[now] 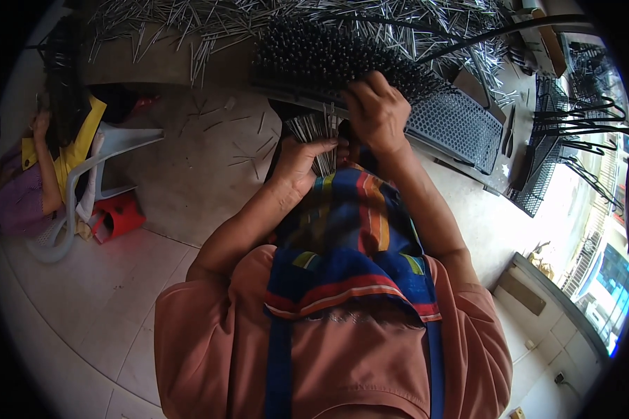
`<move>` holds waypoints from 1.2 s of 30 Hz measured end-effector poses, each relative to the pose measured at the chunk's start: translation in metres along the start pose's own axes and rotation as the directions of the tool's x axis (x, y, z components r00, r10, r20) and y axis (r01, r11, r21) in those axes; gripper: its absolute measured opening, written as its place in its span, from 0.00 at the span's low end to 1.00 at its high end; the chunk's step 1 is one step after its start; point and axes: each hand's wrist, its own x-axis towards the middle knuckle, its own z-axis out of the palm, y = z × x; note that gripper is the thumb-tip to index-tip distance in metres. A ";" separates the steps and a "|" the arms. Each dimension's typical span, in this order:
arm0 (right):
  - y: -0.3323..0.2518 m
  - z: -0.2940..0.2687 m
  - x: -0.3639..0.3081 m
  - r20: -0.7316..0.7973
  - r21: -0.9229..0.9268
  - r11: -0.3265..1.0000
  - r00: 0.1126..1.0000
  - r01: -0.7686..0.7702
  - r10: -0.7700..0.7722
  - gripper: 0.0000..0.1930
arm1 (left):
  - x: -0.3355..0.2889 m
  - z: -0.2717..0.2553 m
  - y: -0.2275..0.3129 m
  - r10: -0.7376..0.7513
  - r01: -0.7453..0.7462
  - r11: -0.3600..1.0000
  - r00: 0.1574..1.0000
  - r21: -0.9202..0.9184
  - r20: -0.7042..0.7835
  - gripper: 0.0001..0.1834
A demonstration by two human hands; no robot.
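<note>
My left hand [298,162] is closed around a fanned bundle of thin metal rods [307,128], its thumb laid across them. The rods point up and away from me, just above my lap. Beside it on the right, my right hand [380,114] is closed at the front edge of a perforated metal tray [454,129]. Its fingertips are pinched and partly hidden, so I cannot make out what is between them. Dark-tipped rods [328,59] stand densely packed upright in the left part of the tray, while bare holes show on its right part.
Loose rods [210,24] lie heaped across the back of the table, with a few scattered on the floor [189,167]. Mesh racks with hooked handles [538,140] stand at the right. A person in a purple garment [28,188] sits on a pale plastic chair [73,188] at left.
</note>
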 end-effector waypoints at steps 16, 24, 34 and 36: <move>0.014 -0.014 -0.014 0.030 0.683 0.604 0.841 -0.411 0.540 0.02 | -0.014 -0.019 -0.034 -0.094 0.099 0.961 0.995 0.259 -0.032 0.13; 0.013 -0.004 -0.009 -0.051 0.637 0.716 0.912 -0.284 0.408 0.04 | -0.016 -0.012 -0.027 -0.040 0.052 0.981 0.997 0.189 -0.064 0.13; 0.003 0.006 -0.008 -0.046 0.300 0.907 0.945 -0.296 0.324 0.07 | -0.006 0.007 -0.014 0.067 -0.061 0.985 0.997 0.161 -0.035 0.10; 0.006 0.007 -0.005 -0.041 0.334 0.913 0.964 -0.234 0.262 0.06 | -0.003 0.006 -0.013 0.022 -0.016 0.989 0.999 0.147 -0.041 0.10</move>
